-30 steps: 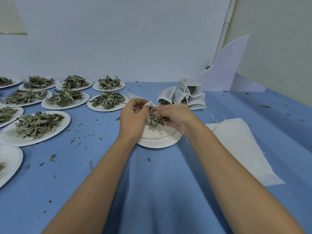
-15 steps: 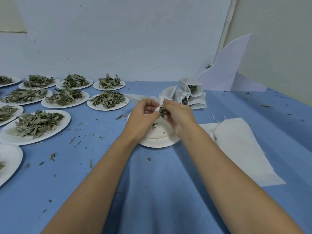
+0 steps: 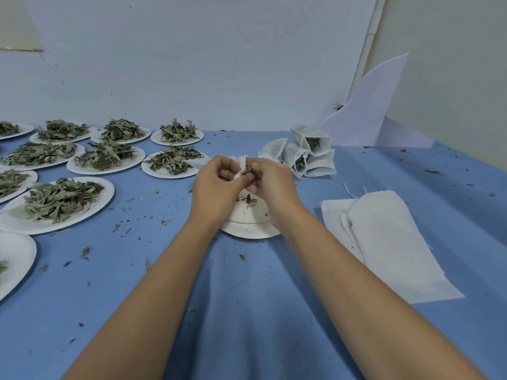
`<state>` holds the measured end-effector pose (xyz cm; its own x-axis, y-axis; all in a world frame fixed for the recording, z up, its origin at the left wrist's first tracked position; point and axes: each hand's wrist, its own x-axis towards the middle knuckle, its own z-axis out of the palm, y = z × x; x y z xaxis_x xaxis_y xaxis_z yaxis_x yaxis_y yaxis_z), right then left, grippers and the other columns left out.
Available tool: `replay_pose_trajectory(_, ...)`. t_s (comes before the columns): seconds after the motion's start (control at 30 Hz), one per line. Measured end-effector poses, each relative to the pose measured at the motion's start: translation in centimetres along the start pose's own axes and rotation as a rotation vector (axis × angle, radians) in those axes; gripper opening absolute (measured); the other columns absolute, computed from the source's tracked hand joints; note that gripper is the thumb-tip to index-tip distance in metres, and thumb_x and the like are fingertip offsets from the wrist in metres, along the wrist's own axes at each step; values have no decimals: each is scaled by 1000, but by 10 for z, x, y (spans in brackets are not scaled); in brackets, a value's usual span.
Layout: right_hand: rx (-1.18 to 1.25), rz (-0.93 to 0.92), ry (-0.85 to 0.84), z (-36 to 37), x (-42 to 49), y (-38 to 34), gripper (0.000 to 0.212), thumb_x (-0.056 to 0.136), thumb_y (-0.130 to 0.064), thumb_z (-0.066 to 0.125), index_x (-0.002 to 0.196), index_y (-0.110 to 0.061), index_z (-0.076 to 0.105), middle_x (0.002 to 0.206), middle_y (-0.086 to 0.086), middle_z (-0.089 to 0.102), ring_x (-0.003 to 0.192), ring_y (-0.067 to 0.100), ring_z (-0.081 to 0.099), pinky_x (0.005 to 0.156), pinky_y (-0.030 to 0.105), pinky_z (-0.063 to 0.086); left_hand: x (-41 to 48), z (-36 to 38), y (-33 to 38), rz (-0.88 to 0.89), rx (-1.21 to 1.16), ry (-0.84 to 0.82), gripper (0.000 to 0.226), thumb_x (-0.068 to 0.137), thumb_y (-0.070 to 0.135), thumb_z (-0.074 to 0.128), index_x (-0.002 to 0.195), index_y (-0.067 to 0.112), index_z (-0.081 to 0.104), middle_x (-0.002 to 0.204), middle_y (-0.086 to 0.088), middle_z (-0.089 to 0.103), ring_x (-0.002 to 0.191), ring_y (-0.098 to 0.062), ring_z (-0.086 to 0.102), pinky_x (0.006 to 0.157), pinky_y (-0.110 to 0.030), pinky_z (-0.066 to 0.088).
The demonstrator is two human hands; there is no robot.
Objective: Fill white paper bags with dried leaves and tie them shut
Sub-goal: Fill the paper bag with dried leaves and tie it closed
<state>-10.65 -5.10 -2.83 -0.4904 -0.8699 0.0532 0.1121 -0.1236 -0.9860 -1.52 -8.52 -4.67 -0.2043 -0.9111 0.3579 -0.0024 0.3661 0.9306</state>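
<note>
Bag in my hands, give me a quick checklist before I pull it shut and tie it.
1. Left hand grips the bag at its mouth: ok.
2. Leaves fully inside: not ok, the right hand pinches some at the opening.
3. Plate under the hands emptied: not ok, a few leaf bits lie on it.
4. Drawstring found and free: cannot tell, fingers hide it.
5. Space beside the filled bags for this one: ok.

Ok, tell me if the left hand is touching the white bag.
Touching. The head view shows the left hand pinching the white bag at its open edge, with no gap between them.
</note>
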Motion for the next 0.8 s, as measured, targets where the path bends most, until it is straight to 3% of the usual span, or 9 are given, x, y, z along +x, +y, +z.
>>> replay_pose_trajectory(0.1, -234, -105, 40, 9, -1, 2, 23, 90, -6, 42, 99, -13, 62, 92, -2, 63, 98, 20, 63, 92, 38, 51, 2, -1, -1, -5, -26, 51, 23, 78, 9, 75, 76, 19, 54, 66, 4, 50, 54, -3, 46, 58, -21, 43)
replay_pose_trajectory(0.17, -283, -152, 26, 10, -1, 3, 20, 92, -7, 42, 106, -15, 55, 95, -6, 58, 96, 14, 60, 86, 28, 50, 3, -2, -2, -9, -44, 75, 22, 79, 9, 74, 76, 19, 54, 65, 5, 50, 49, 3, 45, 54, -14, 41)
replay_pose_trajectory(0.27, -358, -175, 7, 7, -1, 1, 22, 90, -5, 43, 100, -18, 57, 90, -10, 59, 84, 4, 55, 68, 14, 42, 2, -2, -3, -12, -35, 72, 22, 79, 8, 74, 77, 18, 54, 65, 5, 49, 47, 4, 44, 51, -12, 39)
replay_pose_trajectory(0.4, -218, -112, 56, 1, -1, -2, 21, 86, 0, 48, 88, -14, 63, 90, 3, 67, 85, 16, 65, 82, 31, 55, 3, 0, -2, -7, -37, 70, 24, 79, 9, 75, 77, 19, 54, 69, 1, 50, 57, -5, 47, 58, -19, 43)
replay_pose_trajectory(0.5, -78, -115, 66, -1, -3, -3, 18, 87, 4, 53, 84, -13, 59, 88, 9, 65, 72, 13, 66, 71, 27, 58, 4, -1, -2, -3, -60, 75, 25, 79, 7, 74, 77, 20, 53, 70, 2, 49, 53, 0, 46, 55, -16, 42)
replay_pose_trajectory(0.63, -23, -120, 100, -4, -3, -2, 19, 86, 5, 59, 93, -10, 52, 104, 15, 56, 73, 18, 66, 64, 26, 58, 4, -1, -3, 8, -70, 63, 26, 79, 6, 73, 77, 21, 53, 73, 2, 49, 59, -5, 45, 56, -15, 42)
replay_pose_trajectory(0.73, -130, -135, 93, -10, -2, -3, 16, 87, -2, 64, 100, -9, 59, 105, 12, 59, 67, 17, 66, 55, 21, 54, 4, -2, -3, 8, -80, 5, 26, 80, 5, 72, 77, 21, 52, 71, 3, 47, 60, -6, 44, 58, -18, 43)
replay_pose_trajectory(0.8, -282, -192, 110, -13, -1, -3, 5, 87, -10, 67, 91, -12, 66, 90, 4, 66, 65, 16, 66, 57, 24, 53, 5, -4, -4, 8, -66, -6, 26, 81, 6, 72, 78, 22, 52, 69, 5, 46, 57, -2, 42, 55, -15, 41)
